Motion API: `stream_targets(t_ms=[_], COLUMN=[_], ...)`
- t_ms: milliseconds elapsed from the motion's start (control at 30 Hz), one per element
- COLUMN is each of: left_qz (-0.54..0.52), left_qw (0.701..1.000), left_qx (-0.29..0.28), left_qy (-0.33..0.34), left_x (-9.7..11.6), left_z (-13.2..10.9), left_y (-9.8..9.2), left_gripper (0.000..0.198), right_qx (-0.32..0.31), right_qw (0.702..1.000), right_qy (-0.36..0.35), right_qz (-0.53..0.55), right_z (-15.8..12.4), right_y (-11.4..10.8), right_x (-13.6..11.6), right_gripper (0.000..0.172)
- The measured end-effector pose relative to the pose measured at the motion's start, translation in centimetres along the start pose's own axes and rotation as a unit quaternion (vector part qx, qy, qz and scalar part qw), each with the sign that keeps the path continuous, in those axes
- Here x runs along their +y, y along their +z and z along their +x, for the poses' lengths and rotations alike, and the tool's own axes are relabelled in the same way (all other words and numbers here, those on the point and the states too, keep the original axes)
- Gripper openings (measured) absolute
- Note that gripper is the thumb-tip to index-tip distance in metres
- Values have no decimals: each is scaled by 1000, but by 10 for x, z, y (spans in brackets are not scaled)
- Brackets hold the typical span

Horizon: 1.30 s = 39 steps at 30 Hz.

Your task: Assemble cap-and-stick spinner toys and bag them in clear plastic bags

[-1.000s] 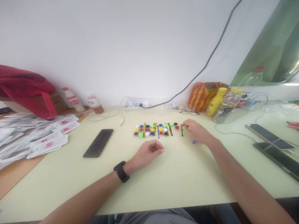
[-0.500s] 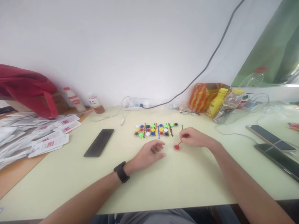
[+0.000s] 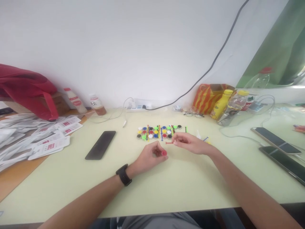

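Observation:
Between the thumb and fingers of my left hand point(image 3: 152, 155) is a small round red piece point(image 3: 164, 153), with its face turned up. A thin red stick point(image 3: 169, 143) is pinched in my right hand point(image 3: 186, 142), pointing left; its tip is apart from the red piece. Just beyond my hands lie small round pieces point(image 3: 155, 135) in several colours, set out in rows, with coloured sticks point(image 3: 161, 134) between them. Past my right hand, a blue stick point(image 3: 206, 139) and some yellow and white bits show partly.
A black phone point(image 3: 101, 145) lies to the left, beside white packets point(image 3: 51, 140). Two more phones point(image 3: 276, 140) lie at the right with cables. Along the wall stand bottles point(image 3: 221, 103), a striped bag point(image 3: 201, 98) and a power strip point(image 3: 138, 108).
The round red piece has gone from the table into my left hand, whose fingers have closed on it. My right hand has moved left with the red stick, now apart from the piece.

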<state>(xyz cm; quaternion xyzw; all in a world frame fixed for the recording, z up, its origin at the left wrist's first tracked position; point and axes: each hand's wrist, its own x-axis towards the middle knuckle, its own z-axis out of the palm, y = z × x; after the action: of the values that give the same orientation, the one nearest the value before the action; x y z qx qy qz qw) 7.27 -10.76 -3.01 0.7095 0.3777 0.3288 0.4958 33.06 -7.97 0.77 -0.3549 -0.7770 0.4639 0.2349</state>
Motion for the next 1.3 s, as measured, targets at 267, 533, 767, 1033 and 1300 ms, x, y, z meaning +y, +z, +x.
stream_targets(t_ms=[267, 533, 767, 1033, 1300], left_qz=[-77, -95, -120, -117, -94], left_qw=[997, 995, 991, 992, 995], left_qx=[7, -6, -66, -38, -13], left_qy=[-21, -17, -8, -3, 23], left_x=[-3, -1, 8, 8, 12], left_z=[4, 5, 4, 4, 3], left_y=[0, -3, -3, -2, 0], left_gripper=[29, 35, 35, 35, 29], right_qx=[65, 166, 169, 118, 86], right_qw=[998, 985, 962, 987, 994], right_qy=[-14, -34, -167, -93, -59], right_qz=[6, 16, -134, -48, 2], right_z=[-15, -16, -8, -17, -19], right_y=[42, 54, 67, 63, 63], right_x=[-8, 14, 19, 0, 0], right_gripper=[23, 15, 20, 29, 22])
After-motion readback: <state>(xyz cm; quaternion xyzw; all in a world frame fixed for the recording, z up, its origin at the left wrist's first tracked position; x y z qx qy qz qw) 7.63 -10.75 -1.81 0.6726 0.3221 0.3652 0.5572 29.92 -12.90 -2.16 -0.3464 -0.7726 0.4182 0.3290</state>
